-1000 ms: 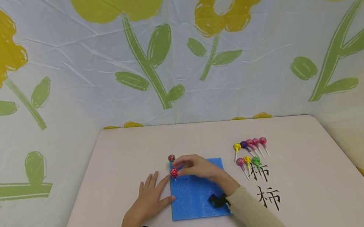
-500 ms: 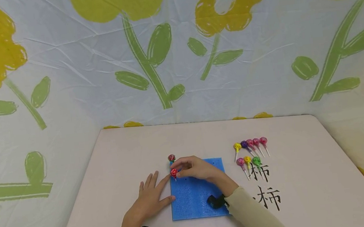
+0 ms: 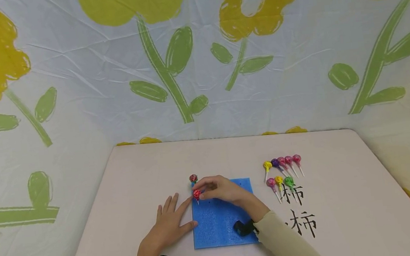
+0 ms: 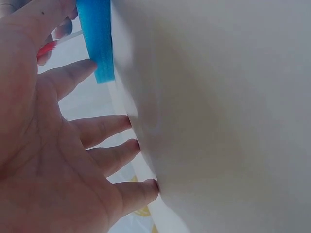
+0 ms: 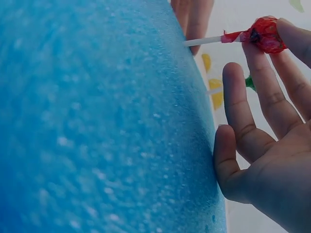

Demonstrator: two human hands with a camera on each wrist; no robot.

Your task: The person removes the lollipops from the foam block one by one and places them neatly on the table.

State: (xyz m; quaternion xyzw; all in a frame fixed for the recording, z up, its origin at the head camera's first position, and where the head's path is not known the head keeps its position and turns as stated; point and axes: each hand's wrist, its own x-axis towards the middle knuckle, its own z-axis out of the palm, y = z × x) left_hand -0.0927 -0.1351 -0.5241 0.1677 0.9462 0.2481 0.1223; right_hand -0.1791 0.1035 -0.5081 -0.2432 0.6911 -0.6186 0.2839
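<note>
a red lollipop (image 3: 196,194) is pinched by the right hand (image 3: 220,189), its stick set in the foam (image 3: 218,222) at the far left corner. the left hand (image 3: 168,223) is laid flat, fingers spread, against the foam's left edge.

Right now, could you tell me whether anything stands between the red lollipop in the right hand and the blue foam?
Nothing visible does. The right hand pinches the red lollipop by its head, and its stick already meets the blue foam near the far left corner. The left hand lies flat beside the foam, clear of the stick.
</note>
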